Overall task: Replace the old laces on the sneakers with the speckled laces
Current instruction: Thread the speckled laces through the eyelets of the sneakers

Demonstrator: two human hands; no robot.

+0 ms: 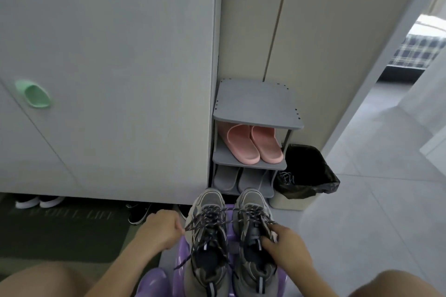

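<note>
Both grips are closed on something. The left grip (162, 228) has its fingers curled and pinches an end of the speckled laces (218, 218), and that strand runs tight from the fingertips across to the left sneaker (207, 246). The right grip (286, 247) has fingers and thumb curled round the outer top edge of the right sneaker (254, 248), near the upper eyelets.

Two grey sneakers stand side by side, touching, toes pointing away from the person, on a purple plastic stool (179, 261) between bare knees. Dark laces flecked with white criss-cross both shoes, and the strands cross from one shoe to the other near the toes. One loose end hangs off the left sneaker's side over the stool.

Just beyond the toes stands a grey shoe rack (257, 103) – pink slippers (253, 146) on its middle shelf, grey slippers (226, 179) on the bottom one. A bin (284, 201) lined with a black bag sits against the rack's right side, and a tangle of lace (286, 179) lies at the bag's left edge.

To the left a pale cabinet (115, 55) carries a green handle (33, 94). Shoes are tucked under its lower edge – white-soled ones (38, 201) and black ones (140, 215). A dark mat (65, 231) lies on the floor before them.
</note>
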